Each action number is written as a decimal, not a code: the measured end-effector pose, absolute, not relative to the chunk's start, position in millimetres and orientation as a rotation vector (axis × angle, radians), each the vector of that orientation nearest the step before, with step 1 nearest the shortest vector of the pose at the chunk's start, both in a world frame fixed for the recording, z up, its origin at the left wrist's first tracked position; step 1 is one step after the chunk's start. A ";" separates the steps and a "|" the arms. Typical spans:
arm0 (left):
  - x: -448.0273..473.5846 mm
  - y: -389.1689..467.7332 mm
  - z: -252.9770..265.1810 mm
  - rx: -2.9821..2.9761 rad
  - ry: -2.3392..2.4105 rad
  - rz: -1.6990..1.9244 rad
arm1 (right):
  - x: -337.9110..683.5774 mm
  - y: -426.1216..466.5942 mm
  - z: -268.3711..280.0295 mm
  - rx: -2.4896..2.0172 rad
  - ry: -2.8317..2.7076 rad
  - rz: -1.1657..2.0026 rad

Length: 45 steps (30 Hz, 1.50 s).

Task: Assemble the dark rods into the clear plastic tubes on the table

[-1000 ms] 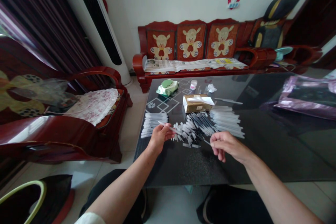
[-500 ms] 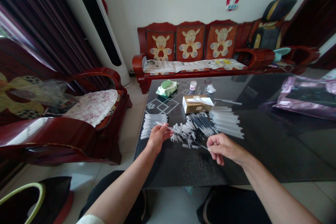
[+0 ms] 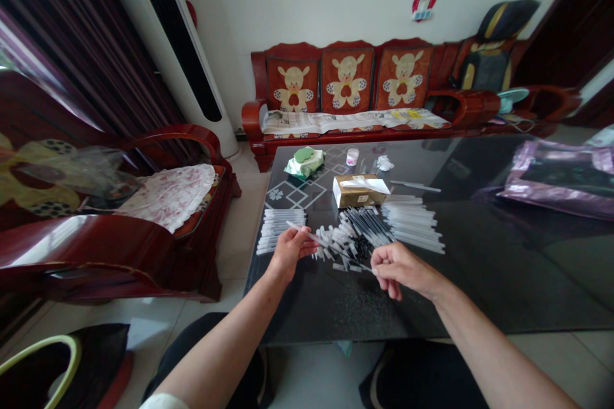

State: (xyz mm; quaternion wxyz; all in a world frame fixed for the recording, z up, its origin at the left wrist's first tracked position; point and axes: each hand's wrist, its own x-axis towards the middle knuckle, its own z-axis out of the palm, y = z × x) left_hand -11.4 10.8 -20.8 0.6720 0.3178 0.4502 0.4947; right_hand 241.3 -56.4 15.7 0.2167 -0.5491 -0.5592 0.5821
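Observation:
My left hand (image 3: 291, 250) is closed around a translucent white pen barrel (image 3: 293, 226) tilted over the table. Between the fingertips of my right hand (image 3: 394, 268) is the end of a thin pen refill (image 3: 361, 264), which points left toward the barrel. Whether its tip is inside the barrel cannot be made out. Behind and between my hands lie a heap of white pen caps (image 3: 338, 236), small black parts (image 3: 363, 248) and a bundle of dark refills (image 3: 369, 225). Finished-looking pens (image 3: 282, 222) lie in a row by my left hand; empty barrels (image 3: 413, 222) are stacked at right.
A gold tissue box (image 3: 361, 195) stands behind the heap. Farther back are a green wipes pack (image 3: 305, 163), a small white jar (image 3: 352, 156) and crumpled tissue (image 3: 384, 163). A pink plastic bag (image 3: 561, 179) lies on the table's right side.
My right hand has moved a little left with the refill, bringing it closer to the barrel. My left hand has stayed almost in place.

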 end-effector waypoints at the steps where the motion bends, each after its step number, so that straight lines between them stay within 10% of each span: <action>1: -11.2 10.1 -21.1 0.730 1.007 1.099 | 241.4 -56.4 16.0 -1.520 -1.549 1.613; 30: 3.7 -7.5 -24.0 0.609 0.842 0.851 | 215.2 -47.9 -4.7 -1.373 -1.602 1.374; 45: 2.5 -4.6 -23.2 0.584 0.895 0.874 | 259.3 -20.2 -38.9 -1.913 -2.068 0.338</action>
